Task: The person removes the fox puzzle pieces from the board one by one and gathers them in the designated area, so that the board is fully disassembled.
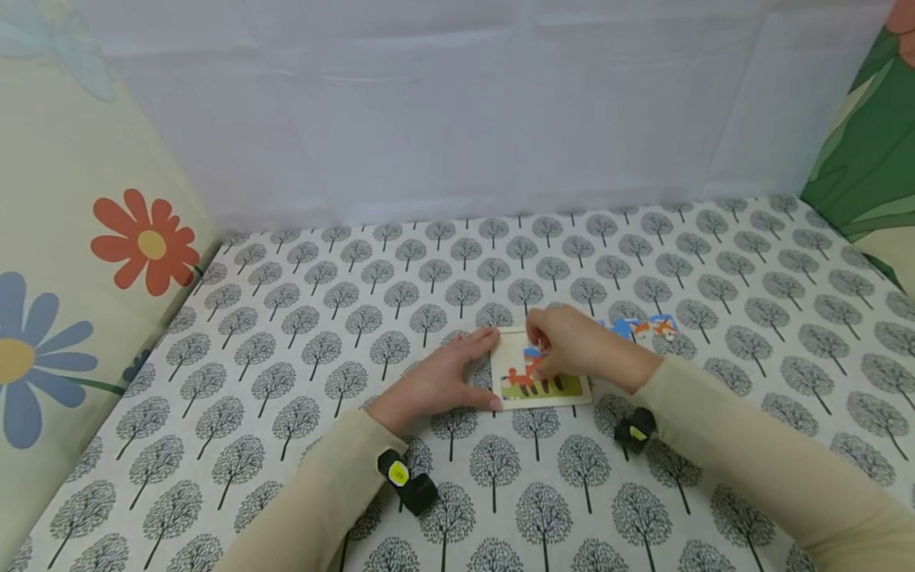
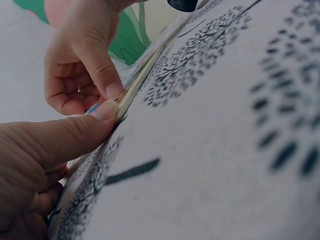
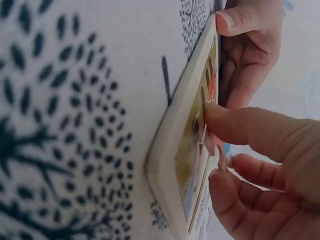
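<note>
Your right hand (image 1: 568,342) has a small puzzle piece (image 3: 211,142) pinched between thumb and fingers, right over the puzzle board (image 1: 506,349); the fingertips hide most of its outline. Your left hand (image 1: 450,373) holds the board by its left side, just left of that pinch, with the thumb on the near corner and the fingertips by the far one. The board lies flat on the cloth between your hands, its lower part showing a red-orange animal's body on green ground, while the upper left is bare cream.

The step in hand looks like fitting a piece in the middle of the picture. The next move probably calls for turning the piece to match its neighbours, then pressing it flat — with the left hold kept firm so the frame doesn't slide. More loose pieces (image 1: 665,326), blue with bits of fox face, lie just past your right wrist on its far side.

Under your grip spreads a white tablecloth (image 1: 486,516) printed with dark trees. Well beyond your hands hangs a pale, creased backdrop (image 1: 429,119); far off to your left stands a flowered panel (image 1: 50,199), and far to your right, one with big green leaves (image 1: 858,159).
</note>
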The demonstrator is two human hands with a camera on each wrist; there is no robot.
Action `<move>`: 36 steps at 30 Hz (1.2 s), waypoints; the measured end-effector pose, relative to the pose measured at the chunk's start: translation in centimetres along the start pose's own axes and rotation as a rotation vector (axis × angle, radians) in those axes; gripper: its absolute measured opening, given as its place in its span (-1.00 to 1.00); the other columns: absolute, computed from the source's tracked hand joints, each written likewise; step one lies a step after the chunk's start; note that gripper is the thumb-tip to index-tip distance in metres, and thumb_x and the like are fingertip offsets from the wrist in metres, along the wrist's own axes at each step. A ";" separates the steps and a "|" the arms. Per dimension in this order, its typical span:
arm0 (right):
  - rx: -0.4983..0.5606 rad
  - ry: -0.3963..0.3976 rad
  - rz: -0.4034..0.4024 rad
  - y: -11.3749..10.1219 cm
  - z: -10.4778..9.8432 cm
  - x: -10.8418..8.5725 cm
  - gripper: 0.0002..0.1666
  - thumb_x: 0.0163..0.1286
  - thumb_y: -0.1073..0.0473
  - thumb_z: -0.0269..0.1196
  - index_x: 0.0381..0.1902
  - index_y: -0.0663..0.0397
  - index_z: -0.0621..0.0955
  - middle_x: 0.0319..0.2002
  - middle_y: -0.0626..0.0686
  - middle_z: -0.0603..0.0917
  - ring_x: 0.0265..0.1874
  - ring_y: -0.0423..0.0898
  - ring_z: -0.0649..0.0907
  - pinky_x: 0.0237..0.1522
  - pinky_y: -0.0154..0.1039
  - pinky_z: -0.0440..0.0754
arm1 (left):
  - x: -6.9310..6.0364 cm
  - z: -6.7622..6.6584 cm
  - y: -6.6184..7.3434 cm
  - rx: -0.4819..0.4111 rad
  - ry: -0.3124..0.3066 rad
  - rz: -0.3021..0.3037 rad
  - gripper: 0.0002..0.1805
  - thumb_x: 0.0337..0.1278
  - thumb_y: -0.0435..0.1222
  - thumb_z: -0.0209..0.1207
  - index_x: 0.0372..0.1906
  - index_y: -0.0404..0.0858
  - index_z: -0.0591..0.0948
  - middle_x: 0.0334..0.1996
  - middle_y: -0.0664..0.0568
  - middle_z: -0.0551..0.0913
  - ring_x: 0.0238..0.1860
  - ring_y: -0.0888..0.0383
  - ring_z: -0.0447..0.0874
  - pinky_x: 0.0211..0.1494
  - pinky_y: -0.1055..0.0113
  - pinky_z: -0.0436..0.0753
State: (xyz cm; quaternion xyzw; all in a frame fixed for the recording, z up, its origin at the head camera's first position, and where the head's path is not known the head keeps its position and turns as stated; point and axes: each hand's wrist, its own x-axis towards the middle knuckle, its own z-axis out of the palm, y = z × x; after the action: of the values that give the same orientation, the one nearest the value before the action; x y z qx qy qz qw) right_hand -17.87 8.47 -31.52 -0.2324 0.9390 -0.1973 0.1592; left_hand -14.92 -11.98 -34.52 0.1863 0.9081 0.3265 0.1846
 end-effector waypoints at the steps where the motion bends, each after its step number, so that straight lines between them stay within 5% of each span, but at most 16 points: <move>1: 0.005 0.000 -0.011 0.0 0.0 -0.1 -0.60 -0.09 0.20 0.47 -0.42 0.05 0.43 -0.50 0.00 0.46 -0.49 -0.11 0.43 -0.50 -0.33 0.42 | 0.0 0.0 0.0 0.001 0.000 0.000 0.05 -0.23 -0.09 0.41 0.43 -0.02 0.08 0.45 0.22 -0.06 0.45 -0.14 -0.28 0.44 -0.08 -0.19; 28: 0.178 -0.012 -0.013 0.8 0.9 -0.7 -0.52 0.00 0.29 0.36 -0.29 0.00 0.27 -0.59 -0.02 0.43 -0.66 -0.17 0.38 -0.69 -0.41 0.35 | 0.0 0.0 -0.1 -0.005 -0.001 0.018 0.06 -0.24 -0.08 0.41 0.43 -0.04 0.08 0.45 0.21 -0.07 0.45 -0.14 -0.28 0.45 -0.06 -0.22; 36: 0.336 -0.022 -0.007 1.9 1.2 -0.6 -0.54 0.08 0.23 0.35 -0.25 0.01 0.28 -0.51 0.01 0.58 -0.64 -0.15 0.50 -0.63 -0.36 0.49 | 0.0 0.0 0.0 0.001 -0.002 0.013 0.04 -0.22 -0.09 0.40 0.43 -0.05 0.08 0.46 0.17 -0.06 0.44 -0.17 -0.28 0.44 -0.09 -0.17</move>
State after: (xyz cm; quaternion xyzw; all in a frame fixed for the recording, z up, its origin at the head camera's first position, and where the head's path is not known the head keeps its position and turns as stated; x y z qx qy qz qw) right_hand -17.60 9.96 -33.28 -0.2079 0.8903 -0.3492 0.2055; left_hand -14.95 -11.98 -34.52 0.1923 0.9069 0.3271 0.1833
